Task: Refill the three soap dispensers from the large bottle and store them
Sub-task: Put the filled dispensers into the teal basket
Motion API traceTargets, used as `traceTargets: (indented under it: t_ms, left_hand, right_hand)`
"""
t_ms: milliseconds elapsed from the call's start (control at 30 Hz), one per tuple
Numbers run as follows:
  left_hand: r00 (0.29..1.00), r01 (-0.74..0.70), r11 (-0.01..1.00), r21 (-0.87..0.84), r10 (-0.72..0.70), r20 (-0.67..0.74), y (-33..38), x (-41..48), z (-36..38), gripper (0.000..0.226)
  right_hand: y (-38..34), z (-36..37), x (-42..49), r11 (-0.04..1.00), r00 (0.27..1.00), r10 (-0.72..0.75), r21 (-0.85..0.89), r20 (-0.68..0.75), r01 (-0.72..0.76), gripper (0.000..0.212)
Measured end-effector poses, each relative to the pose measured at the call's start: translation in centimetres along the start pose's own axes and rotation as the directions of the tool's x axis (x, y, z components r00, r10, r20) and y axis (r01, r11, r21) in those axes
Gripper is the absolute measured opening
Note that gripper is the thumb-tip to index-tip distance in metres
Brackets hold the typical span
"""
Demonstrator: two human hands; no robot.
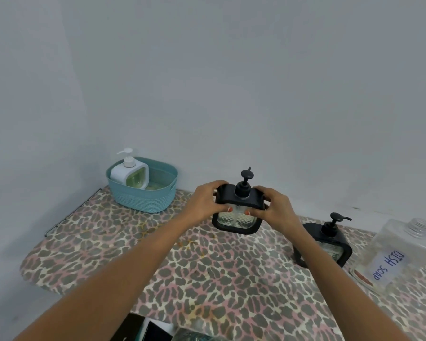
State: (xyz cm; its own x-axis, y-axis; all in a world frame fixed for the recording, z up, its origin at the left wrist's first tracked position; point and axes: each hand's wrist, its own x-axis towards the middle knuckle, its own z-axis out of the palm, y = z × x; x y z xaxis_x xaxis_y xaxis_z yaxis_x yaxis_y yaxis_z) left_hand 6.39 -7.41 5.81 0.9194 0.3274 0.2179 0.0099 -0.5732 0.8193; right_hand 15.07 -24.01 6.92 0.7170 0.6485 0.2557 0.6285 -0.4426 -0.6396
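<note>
Both hands hold a black-framed glass soap dispenser point(239, 207) above the table's far middle. My left hand point(205, 199) grips its left side and my right hand point(272, 205) its right side, thumbs on the glass front. A second black dispenser point(330, 242) stands on the table to the right. A white dispenser point(130, 173) with greenish soap stands inside a teal basket point(143, 196) at the back left. The large clear bottle point(394, 252), labelled "DISH SOAP", stands uncapped at the right edge.
The table point(207, 279) has a leopard-print cover and ends at a rounded left edge. A grey wall point(231, 94) rises directly behind it. Dark objects point(143, 328) lie below the table's near edge.
</note>
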Motion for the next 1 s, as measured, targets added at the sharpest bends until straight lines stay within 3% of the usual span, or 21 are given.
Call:
traceTargets:
  t_ms: [233, 567, 1000]
  left_hand:
    - [0.999, -0.025, 0.998, 0.052, 0.028, -0.044, -0.2, -0.4, -6.5, 0.057]
    - [0.974, 0.028, 0.995, 0.092, -0.007, -0.225, -4.2, 0.6, -15.2, 0.052]
    - [0.895, 0.204, 0.959, 0.197, -0.101, -0.435, -9.9, 3.1, -17.5, 0.049]
  right_hand:
    - [-5.1, 1.3, 3.0, 0.996, 0.995, -0.090, 0.019, 0.043, 0.089, 0.052]
    - [-11.5, 6.3, 11.7, 0.972, 0.950, -0.229, -0.009, 0.212, 0.236, 0.048]
    - [-12.5, 13.0, 21.5, 0.948, 0.866, -0.265, -0.050, 0.424, 0.315, 0.056]
